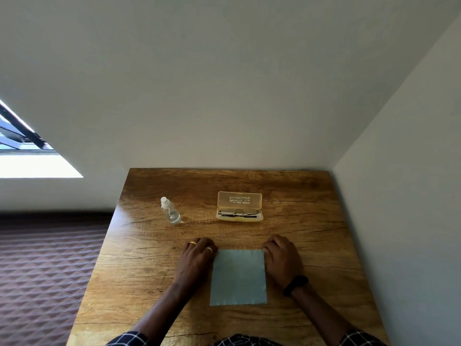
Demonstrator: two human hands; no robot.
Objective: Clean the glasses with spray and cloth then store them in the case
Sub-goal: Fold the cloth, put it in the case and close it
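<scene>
The wooden table [149, 283] had a warm, knotty grain and sat shoved right into a corner, far edge against the plain off-white back wall [224, 83], right edge along the side wall [411, 171]. Off to the left was a dark-framed window [22, 143], and daylight blew its ledge [37, 166] out to pure white. Below that, beside the table, lay a brownish quilted surface [45, 265] with a diamond pattern. Bed or floor covering, couldn't tell.
</scene>
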